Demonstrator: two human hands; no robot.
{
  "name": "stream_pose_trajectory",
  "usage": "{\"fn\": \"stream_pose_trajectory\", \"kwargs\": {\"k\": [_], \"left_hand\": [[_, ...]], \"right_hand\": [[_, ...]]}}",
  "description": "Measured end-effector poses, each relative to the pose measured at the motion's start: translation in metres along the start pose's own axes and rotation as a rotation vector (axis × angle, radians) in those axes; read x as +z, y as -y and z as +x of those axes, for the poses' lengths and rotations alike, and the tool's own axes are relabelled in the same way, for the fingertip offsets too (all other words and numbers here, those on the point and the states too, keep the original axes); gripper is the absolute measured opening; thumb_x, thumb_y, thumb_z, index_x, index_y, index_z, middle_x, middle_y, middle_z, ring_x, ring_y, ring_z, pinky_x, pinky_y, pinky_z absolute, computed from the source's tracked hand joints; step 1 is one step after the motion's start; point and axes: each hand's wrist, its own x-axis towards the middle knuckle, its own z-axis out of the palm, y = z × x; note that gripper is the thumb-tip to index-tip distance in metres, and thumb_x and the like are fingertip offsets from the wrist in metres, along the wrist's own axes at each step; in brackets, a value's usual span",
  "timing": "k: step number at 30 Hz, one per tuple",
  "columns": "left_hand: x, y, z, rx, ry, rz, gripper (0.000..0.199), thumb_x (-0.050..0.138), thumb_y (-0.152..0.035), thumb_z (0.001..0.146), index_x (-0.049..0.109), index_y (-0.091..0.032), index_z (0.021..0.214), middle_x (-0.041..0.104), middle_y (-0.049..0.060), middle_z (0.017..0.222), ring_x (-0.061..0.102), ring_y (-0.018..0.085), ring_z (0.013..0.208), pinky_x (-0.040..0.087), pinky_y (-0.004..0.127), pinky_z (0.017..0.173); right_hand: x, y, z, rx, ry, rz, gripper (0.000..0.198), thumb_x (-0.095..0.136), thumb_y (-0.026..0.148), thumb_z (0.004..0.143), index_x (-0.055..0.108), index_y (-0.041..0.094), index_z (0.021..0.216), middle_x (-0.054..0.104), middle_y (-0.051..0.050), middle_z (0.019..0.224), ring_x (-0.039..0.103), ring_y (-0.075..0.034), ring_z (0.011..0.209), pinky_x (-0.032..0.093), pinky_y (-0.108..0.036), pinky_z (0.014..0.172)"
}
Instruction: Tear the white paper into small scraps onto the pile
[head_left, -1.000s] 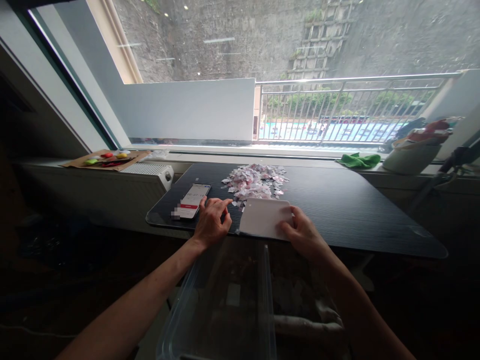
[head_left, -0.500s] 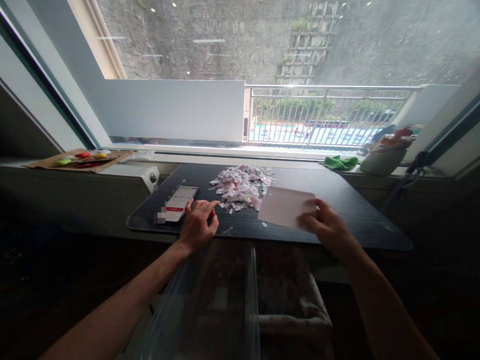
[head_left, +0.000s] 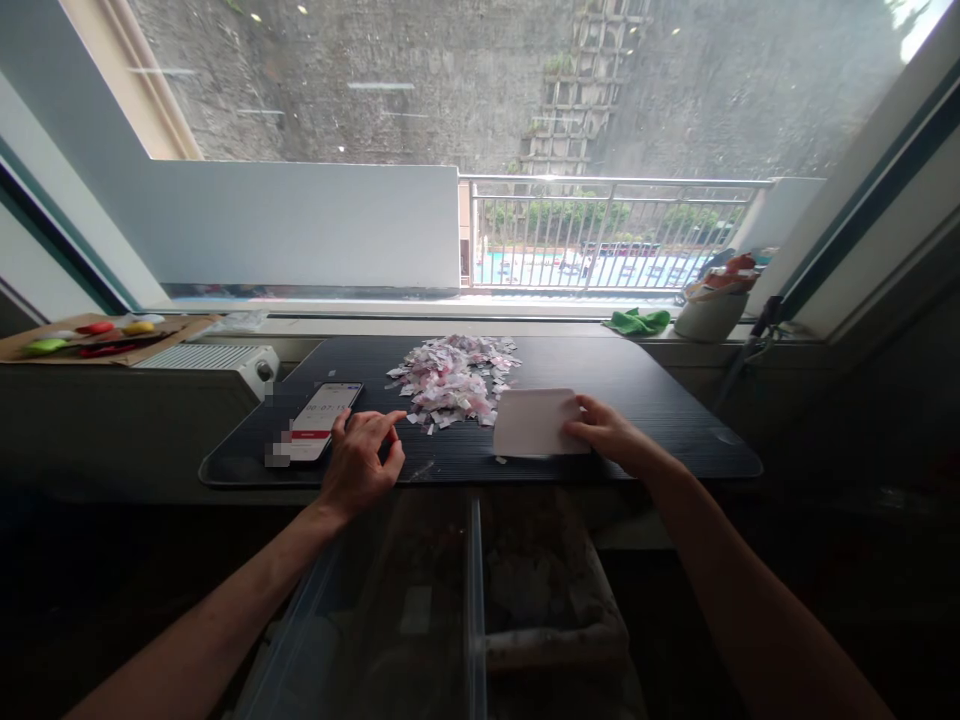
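Note:
My right hand (head_left: 611, 432) pinches a pale, flat card (head_left: 534, 422) by its right edge. The card stands tilted just to the right of a loose heap of small paper scraps (head_left: 450, 380), white and pinkish, on the dark table (head_left: 600, 370). At the heap's lower left, my left hand (head_left: 364, 458) hovers low over the table or rests on it; I cannot tell which. Its index finger points toward the scraps, its thumb is apart, and it holds nothing. Beside it lies a phone (head_left: 322, 422) with a timer on its screen.
Below the table's front edge are a clear plastic bin (head_left: 474, 600) and a pale-rimmed box (head_left: 555, 640) with papers inside. The windowsill bears a green cloth (head_left: 637, 321) and a filled pot (head_left: 712, 312). Left stands a radiator (head_left: 217, 362) near a board (head_left: 176, 330) with colourful items.
The view has swung right, so the table and heap sit further left. The card's lower edge has turned from slanted to nearly level. My left hand keeps about the same pose.

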Motion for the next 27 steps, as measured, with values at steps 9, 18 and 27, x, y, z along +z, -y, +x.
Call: {"fn": "stream_pose_trajectory", "kwargs": {"k": [9,18,27], "left_hand": [[0.001,0.001,-0.001,0.016,-0.015,0.011,0.033,0.043,-0.023,0.080,0.057,-0.020,0.110,0.064,0.003,0.079,0.057,0.024,0.094,0.024,0.051,0.106],[0.001,0.000,0.000,0.015,-0.012,0.007,0.033,0.044,-0.023,0.080,0.057,-0.021,0.109,0.064,0.003,0.079,0.058,0.024,0.092,0.024,0.050,0.106],[0.000,0.000,0.000,0.007,-0.015,0.001,0.033,0.044,-0.023,0.079,0.057,-0.021,0.110,0.064,0.003,0.080,0.057,0.024,0.093,0.024,0.051,0.107]], "right_hand": [[-0.005,0.015,-0.009,0.070,0.052,0.034,0.032,0.068,0.018,0.062,0.061,0.018,0.093,0.070,-0.002,0.083,0.065,-0.017,0.075,0.053,-0.027,0.067],[-0.014,0.012,-0.016,0.103,0.042,0.018,0.034,0.069,0.018,0.060,0.061,0.018,0.093,0.070,-0.001,0.079,0.064,-0.016,0.073,0.052,-0.027,0.065],[-0.019,0.013,-0.021,0.105,0.061,0.026,0.038,0.071,0.022,0.058,0.061,0.018,0.095,0.070,-0.001,0.078,0.065,-0.017,0.072,0.052,-0.027,0.064]]}}
